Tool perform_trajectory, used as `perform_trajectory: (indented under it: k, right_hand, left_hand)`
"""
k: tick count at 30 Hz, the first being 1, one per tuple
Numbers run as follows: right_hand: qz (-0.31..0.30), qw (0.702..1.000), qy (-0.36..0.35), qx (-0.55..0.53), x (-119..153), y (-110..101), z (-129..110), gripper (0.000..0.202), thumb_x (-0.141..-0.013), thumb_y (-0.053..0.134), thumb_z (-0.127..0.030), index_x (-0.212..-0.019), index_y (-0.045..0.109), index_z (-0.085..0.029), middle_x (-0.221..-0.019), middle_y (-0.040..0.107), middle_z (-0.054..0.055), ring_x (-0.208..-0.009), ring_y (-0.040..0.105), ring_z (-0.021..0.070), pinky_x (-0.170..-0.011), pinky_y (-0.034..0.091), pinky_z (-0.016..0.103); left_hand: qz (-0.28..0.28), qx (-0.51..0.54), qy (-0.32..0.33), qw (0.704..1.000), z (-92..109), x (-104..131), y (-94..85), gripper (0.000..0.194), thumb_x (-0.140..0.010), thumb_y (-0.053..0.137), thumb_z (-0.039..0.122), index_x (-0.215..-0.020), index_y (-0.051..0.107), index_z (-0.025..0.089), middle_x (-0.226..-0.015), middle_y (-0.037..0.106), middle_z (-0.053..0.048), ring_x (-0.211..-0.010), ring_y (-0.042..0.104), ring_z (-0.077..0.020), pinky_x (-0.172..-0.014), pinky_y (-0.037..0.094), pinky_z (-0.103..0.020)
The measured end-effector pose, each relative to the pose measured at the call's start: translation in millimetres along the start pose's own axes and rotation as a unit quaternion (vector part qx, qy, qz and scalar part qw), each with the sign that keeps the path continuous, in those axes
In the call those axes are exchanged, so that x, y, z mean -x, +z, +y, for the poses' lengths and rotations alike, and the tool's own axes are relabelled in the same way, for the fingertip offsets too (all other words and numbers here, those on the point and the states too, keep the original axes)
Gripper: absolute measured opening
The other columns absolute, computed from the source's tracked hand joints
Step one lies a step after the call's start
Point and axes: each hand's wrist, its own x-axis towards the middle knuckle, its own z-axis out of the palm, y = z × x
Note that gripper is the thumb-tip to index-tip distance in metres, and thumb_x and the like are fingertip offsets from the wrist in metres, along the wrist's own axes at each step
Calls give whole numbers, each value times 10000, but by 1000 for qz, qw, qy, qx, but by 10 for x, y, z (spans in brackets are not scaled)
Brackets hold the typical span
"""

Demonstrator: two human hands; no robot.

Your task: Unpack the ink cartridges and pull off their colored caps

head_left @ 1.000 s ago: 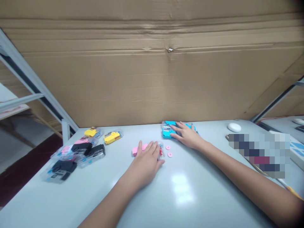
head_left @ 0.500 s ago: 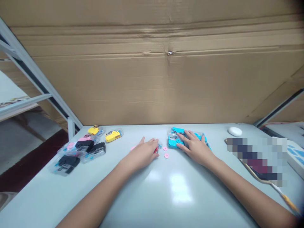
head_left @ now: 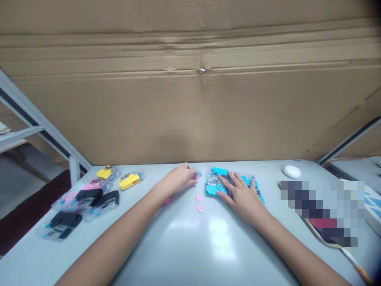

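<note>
My left hand (head_left: pixel 177 178) is closed, its fingers curled over a small clear pack with a red piece (head_left: pixel 195 176); most of that pack is hidden. Under the left wrist, part of a pink item (head_left: pixel 168 200) peeks out. My right hand (head_left: pixel 242 194) lies with spread fingers on several clear packs holding bright blue plastic pieces (head_left: pixel 212 189), gripping none of them. Between the two hands are a pink ring (head_left: pixel 199 198) and, just nearer to me, a second pink ring (head_left: pixel 200 208), both flat on the table.
At the left of the white table (head_left: pixel 166 254) lie packs with yellow pieces (head_left: pixel 131 180), black pieces (head_left: pixel 66 220) and pink pieces (head_left: pixel 91 186). A white oval object (head_left: pixel 291 172) and a blurred-out flat item with a cord (head_left: pixel 317 214) are at the right. Cardboard (head_left: pixel 190 111) stands behind.
My left hand has moved away toward the table's back edge along with the red piece, showing more of the pink rings. The right hand stays on the blue packs. The camera view has shifted slightly.
</note>
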Motion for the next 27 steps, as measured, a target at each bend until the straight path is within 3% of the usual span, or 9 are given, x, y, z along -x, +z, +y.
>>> perform_trajectory:
  k: [5, 8, 11, 13, 19, 23, 27]
  right_hand:
    - [0, 1000, 1, 6, 7, -5, -10, 644, -949, 301, -654, -1491, 373, -314, -1573, 308, 134, -1457, 226, 358, -1079, 160, 724]
    - [4, 1000, 3, 4, 11, 1, -3, 639, -949, 302, -652, -1489, 378, -317, -1569, 321, 123, -1455, 233, 358, -1085, 165, 719]
    - [8, 1000, 0, -3, 9, 9, 5, 621, -950, 319, -642, -1482, 390, -329, -1564, 333, 114, -1450, 241, 367, -1083, 171, 723]
    - [4, 1000, 0, -6, 6, 9, 5, 618, -951, 327, -637, -1482, 390, -327, -1567, 327, 117, -1450, 237, 372, -1076, 176, 730]
    - [-8, 1000, 4, 2, 11, -6, -5, 628, -955, 303, -638, -1497, 355, -325, -1578, 298, 124, -1467, 199, 349, -1072, 173, 731]
    - [-4, 1000, -1, 2, 20, -2, 2, 636, -951, 299, -649, -1496, 357, -326, -1575, 308, 122, -1466, 203, 344, -1085, 144, 721]
    - [-3, 1000, 2, -5, 16, 0, 1, 630, -954, 291, -647, -1492, 366, -328, -1577, 304, 119, -1468, 197, 342, -1083, 149, 720]
  left_hand:
    - [8, -5, -69, 998, 24, -59, -17, 454, -970, 373, 512, -960, 684, 181, -877, 702, -120, -748, 655, -252, -691, 474, -332]
    - [21, -6, -67, 997, -38, -23, -56, 384, -948, 441, 484, -1035, 662, 183, -990, 686, -119, -837, 643, -249, -739, 468, -327]
    - [32, -1, -25, 999, -126, 18, -54, 346, -873, 590, 460, -1139, 621, 241, -1220, 610, -86, -1082, 572, -263, -887, 439, -341]
    - [33, 5, -2, 999, -161, 34, -15, 340, -850, 635, 439, -1138, 607, 261, -1241, 602, -62, -1128, 545, -257, -932, 418, -354]
    - [43, 7, 6, 999, -170, 46, 86, 173, -918, 545, 311, -1063, 606, 237, -1184, 652, -63, -1133, 562, -251, -975, 376, -385]
    - [43, 16, 7, 999, -186, 60, 51, 246, -936, 487, 267, -1149, 603, 227, -1235, 650, -80, -1182, 558, -257, -999, 367, -369]
    - [48, 39, -16, 998, -200, 62, 51, 326, -989, 373, 354, -1221, 561, 224, -1210, 666, -94, -1070, 624, -258, -888, 436, -332]
